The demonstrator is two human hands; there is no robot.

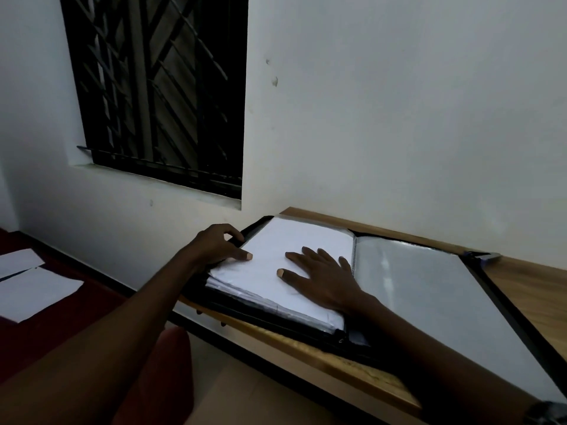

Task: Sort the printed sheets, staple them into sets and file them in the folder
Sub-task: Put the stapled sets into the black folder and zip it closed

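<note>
Left hand [219,243] grips the open folder's [429,289] outer edge on the wooden desk [527,286], thumb on the filed sheets [276,289]. Right hand [319,276] lies flat, pressing them. Filing appears under way; loose sheets [36,289] on the red surface [46,342] likely need fetching next.

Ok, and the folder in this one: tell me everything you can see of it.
The folder is a black-covered display book lying open and flat on the wooden table, close to the wall. Its right half shows clear, glossy plastic sleeves that look empty. Its left half carries a thick stack of white printed sheets. The left hand grips its left edge with curled fingers, and the right hand rests flat on the stack.
</note>
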